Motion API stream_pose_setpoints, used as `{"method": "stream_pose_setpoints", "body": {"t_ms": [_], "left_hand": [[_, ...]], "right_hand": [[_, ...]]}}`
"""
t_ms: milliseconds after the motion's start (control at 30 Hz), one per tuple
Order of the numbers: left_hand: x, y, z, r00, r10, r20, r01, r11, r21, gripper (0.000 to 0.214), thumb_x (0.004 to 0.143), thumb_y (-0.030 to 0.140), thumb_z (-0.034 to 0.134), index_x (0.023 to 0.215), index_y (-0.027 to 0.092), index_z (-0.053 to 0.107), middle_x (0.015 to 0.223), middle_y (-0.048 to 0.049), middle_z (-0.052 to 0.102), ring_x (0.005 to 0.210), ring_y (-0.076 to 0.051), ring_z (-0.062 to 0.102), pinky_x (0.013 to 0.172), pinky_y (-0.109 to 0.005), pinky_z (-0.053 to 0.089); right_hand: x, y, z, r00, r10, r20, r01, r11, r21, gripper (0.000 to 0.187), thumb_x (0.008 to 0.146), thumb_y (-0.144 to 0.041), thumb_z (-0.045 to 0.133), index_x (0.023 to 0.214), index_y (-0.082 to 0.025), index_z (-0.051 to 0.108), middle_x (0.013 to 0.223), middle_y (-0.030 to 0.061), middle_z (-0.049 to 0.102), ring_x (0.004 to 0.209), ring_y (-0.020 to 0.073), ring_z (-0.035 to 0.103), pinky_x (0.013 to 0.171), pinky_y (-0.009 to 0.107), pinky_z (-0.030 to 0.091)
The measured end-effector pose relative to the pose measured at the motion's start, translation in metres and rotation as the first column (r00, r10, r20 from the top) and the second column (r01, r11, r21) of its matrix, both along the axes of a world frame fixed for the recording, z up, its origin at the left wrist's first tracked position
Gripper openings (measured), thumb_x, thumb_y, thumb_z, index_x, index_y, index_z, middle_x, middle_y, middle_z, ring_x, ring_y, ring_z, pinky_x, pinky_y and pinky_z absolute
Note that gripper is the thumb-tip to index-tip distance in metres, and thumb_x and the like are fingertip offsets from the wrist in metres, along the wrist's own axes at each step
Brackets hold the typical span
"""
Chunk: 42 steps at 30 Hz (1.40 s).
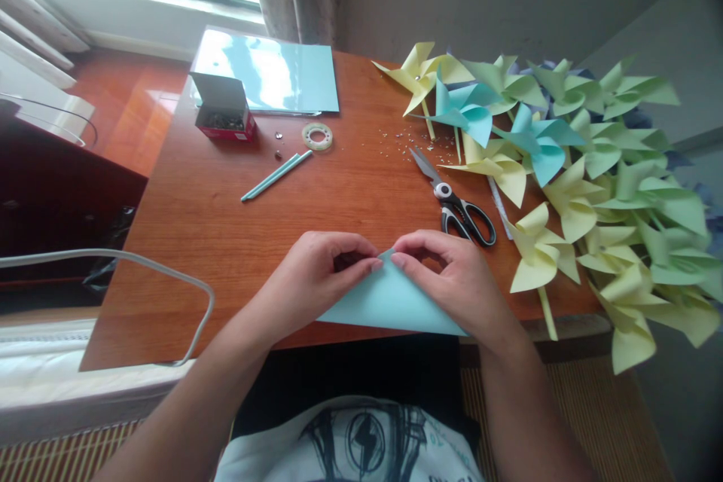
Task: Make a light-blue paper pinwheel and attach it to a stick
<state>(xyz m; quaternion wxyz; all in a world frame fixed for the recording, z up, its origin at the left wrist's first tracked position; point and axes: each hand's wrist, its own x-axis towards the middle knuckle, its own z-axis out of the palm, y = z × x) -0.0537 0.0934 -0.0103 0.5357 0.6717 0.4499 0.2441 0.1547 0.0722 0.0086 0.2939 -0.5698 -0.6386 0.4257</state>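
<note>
A light blue sheet of paper (389, 301), folded into a triangle, lies at the near edge of the wooden table (350, 188). My left hand (316, 275) and my right hand (452, 275) both pinch its top corner, fingertips almost meeting at the tip. The fingers of each hand are curled and pressed onto the paper. Black-handled scissors (457, 203) lie shut just beyond my right hand.
A heap of yellow, green and blue paper pinwheels (593, 181) fills the table's right side. Farther back are a stack of blue sheets (271, 75), a small open red box (223, 117), a roll of tape (317, 136), blue sticks (276, 175) and scattered small pins (407, 137).
</note>
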Motion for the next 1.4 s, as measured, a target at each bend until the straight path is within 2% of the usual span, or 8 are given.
{"method": "stream_pose_setpoints", "body": {"t_ms": [1400], "left_hand": [[0.0017, 0.0002, 0.0028, 0.999, -0.002, -0.042, 0.003, 1.000, 0.024, 0.020, 0.090, 0.031, 0.065, 0.084, 0.015, 0.075, 0.067, 0.0021, 0.066, 0.060, -0.010, 0.052, 0.057, -0.020, 0.039]], "right_hand": [[0.0003, -0.0005, -0.0017, 1.000, 0.014, -0.015, -0.015, 1.000, -0.020, 0.007, 0.091, -0.026, 0.069, 0.088, -0.023, 0.074, 0.087, 0.0000, 0.075, 0.081, 0.0168, 0.069, 0.069, 0.026, 0.052]]}}
